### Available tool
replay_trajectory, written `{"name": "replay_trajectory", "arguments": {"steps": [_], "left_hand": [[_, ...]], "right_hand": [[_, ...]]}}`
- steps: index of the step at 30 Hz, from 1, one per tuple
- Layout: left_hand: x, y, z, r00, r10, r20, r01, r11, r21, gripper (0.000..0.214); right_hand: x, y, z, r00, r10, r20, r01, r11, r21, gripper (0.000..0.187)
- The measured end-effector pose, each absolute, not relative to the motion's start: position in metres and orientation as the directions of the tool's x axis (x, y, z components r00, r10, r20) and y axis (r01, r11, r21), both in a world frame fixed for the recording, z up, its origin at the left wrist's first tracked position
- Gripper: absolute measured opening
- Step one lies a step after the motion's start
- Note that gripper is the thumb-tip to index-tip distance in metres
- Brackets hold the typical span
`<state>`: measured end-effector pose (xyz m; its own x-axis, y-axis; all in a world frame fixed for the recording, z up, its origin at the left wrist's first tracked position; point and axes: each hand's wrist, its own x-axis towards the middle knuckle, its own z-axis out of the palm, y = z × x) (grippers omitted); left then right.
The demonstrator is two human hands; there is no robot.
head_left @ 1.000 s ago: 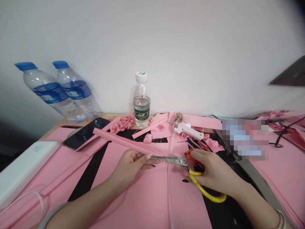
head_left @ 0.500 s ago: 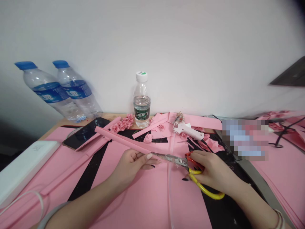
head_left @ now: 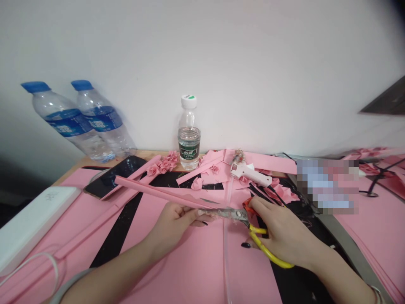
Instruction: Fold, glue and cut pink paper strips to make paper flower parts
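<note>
Between the fingers and thumb of my left hand (head_left: 182,217) is the right end of a rolled pink paper strip (head_left: 152,190), which slants up to the left. My right hand (head_left: 278,226) grips scissors (head_left: 232,213) with yellow and red handles. The scissor blades lie across the end of the strip, close to my left thumb, with the blades slightly parted. Beneath both hands lies a pink paper sheet (head_left: 177,261). A clear glue stick (head_left: 225,261) runs down over the sheet. Part of the strip's held end is hidden by my fingers.
A white glue gun (head_left: 251,174) lies behind the scissors among pink paper flowers (head_left: 164,164) and scraps. A small water bottle (head_left: 189,135) stands by the wall, and two large bottles (head_left: 104,122) lean at left. Also at left are a phone (head_left: 115,177) and a white box (head_left: 38,223).
The scissors have moved slightly left, with their blades now opened over the strip's end. The paper strip's far end has shifted left and down a little.
</note>
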<state>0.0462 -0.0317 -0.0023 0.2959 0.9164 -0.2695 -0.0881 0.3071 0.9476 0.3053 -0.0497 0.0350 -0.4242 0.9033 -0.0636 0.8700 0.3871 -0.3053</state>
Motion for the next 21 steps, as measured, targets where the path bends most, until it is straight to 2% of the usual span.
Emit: {"name": "replay_trajectory", "arguments": {"steps": [8, 14, 21], "left_hand": [[0.0479, -0.0341, 0.0014, 0.333, 0.908, -0.253, -0.071, 0.292, 0.954, 0.009], [0.0487, -0.0357, 0.0005, 0.346, 0.890, -0.298, -0.044, 0.332, 0.942, 0.014], [0.0488, -0.0346, -0.0018, 0.359, 0.872, -0.332, -0.048, 0.372, 0.927, 0.020]], "right_hand": [[0.3006, -0.0499, 0.0307, -0.419, 0.905, -0.067, 0.878, 0.386, -0.283, 0.020], [0.2984, -0.0508, 0.0307, -0.418, 0.906, -0.064, 0.873, 0.381, -0.303, 0.018], [0.3004, -0.0493, 0.0270, -0.418, 0.907, -0.046, 0.870, 0.385, -0.308, 0.030]]}}
